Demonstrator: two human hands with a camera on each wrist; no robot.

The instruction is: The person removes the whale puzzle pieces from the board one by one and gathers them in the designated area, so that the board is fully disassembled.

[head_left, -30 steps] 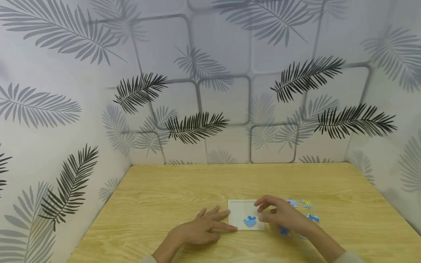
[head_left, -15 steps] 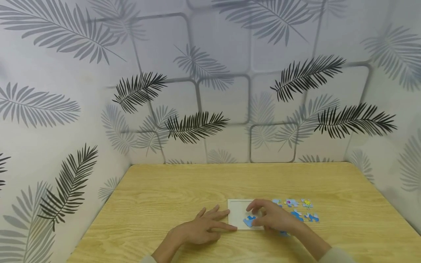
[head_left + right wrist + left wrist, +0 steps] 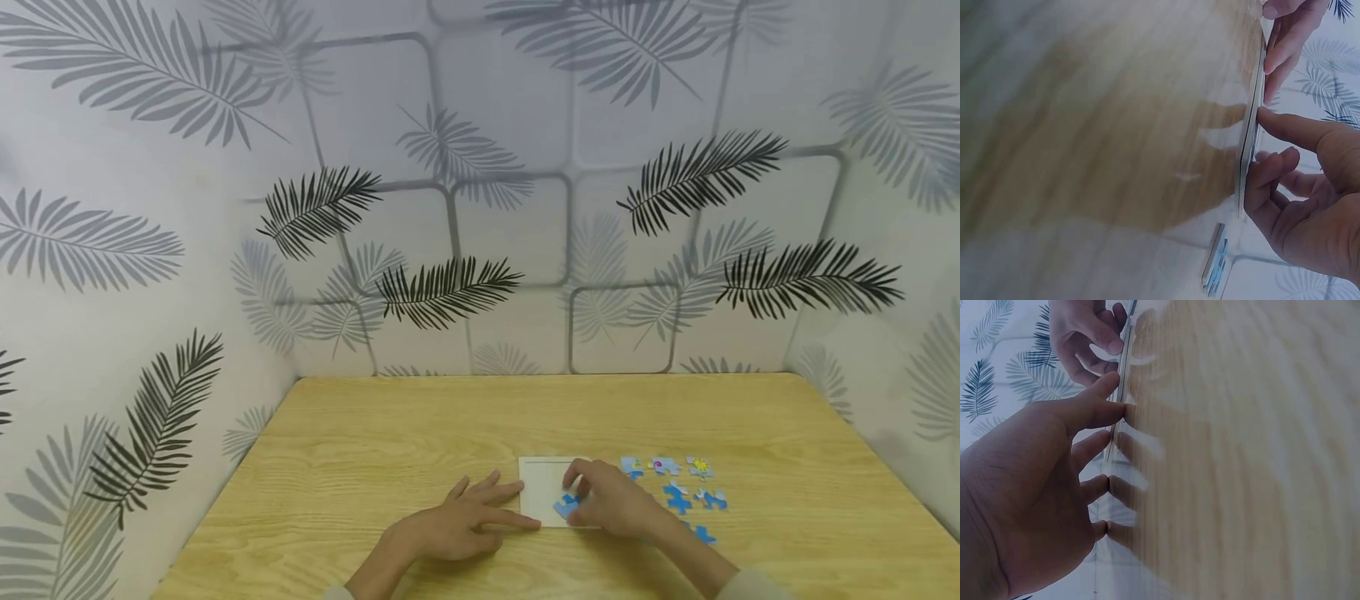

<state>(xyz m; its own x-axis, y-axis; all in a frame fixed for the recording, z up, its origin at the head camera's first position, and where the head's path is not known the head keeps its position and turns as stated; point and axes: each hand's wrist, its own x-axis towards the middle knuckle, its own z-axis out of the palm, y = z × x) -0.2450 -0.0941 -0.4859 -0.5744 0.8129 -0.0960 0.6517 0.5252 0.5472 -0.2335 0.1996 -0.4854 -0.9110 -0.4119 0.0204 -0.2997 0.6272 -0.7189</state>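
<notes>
My left hand (image 3: 457, 521) lies with fingers spread at the left edge of a shallow pale puzzle tray (image 3: 536, 471), its fingertips touching the edge. In the left wrist view its fingertips (image 3: 1107, 484) rest down at the surface. A blue jigsaw piece (image 3: 567, 505) lies in the tray's lower part, partly covered by my right hand (image 3: 615, 500). The right thumb and forefinger pinch at this piece from either side. Seen from the right wrist, the thumb (image 3: 1285, 125) reaches down to the tray's edge and the other fingers are curled.
Right of the tray, loose jigsaw pieces lie in rows on the wooden table (image 3: 375, 433): one with a yellow sun (image 3: 700, 467), one with a pink spiral (image 3: 664, 466), and several blue ones, among them a blue piece (image 3: 678, 498). A leaf-patterned wall (image 3: 510, 317) stands behind the table.
My right hand has moved left from the tray's right edge onto the blue piece, uncovering more loose pieces on the right. The left hand stays where it was.
</notes>
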